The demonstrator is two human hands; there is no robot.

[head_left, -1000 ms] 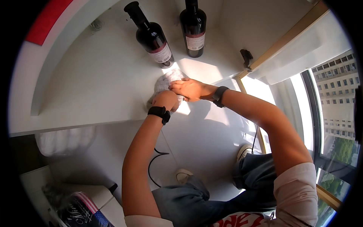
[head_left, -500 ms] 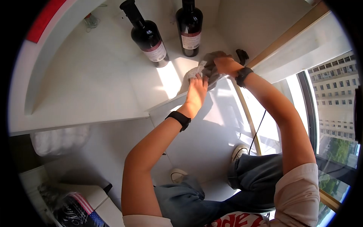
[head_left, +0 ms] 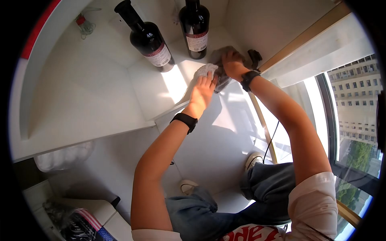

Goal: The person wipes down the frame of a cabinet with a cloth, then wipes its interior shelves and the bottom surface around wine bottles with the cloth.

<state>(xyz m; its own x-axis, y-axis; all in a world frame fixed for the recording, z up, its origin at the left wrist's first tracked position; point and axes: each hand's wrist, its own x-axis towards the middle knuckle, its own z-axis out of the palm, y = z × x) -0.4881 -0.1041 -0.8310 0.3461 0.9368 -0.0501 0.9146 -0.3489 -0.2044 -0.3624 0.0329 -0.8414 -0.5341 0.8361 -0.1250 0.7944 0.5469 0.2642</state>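
A grey cloth (head_left: 222, 83) lies bunched at the front edge of the white shelf (head_left: 100, 96), on its right side. My left hand (head_left: 202, 91) grips the lighter, left part of the cloth, fingers pressed into it. Closed on the darker right part is my right hand (head_left: 233, 66), near the shelf's side wall; its fingertips are partly hidden. Behind the hands stand two dark wine bottles with white and red labels: the left bottle (head_left: 149, 43) and the right bottle (head_left: 195, 32). Neither hand touches them.
A small black object (head_left: 254, 56) is beside my right wrist. A small clear item with a red top (head_left: 84, 26) sits at the shelf's back left. The window (head_left: 358, 96) is on the right. A black cable (head_left: 274, 138) hangs near my shoe (head_left: 254, 160).
Both hands have shifted slightly left in view with the cloth. My right fingers now lie more over the cloth's top. The bottles appear further left as the view turned a little.
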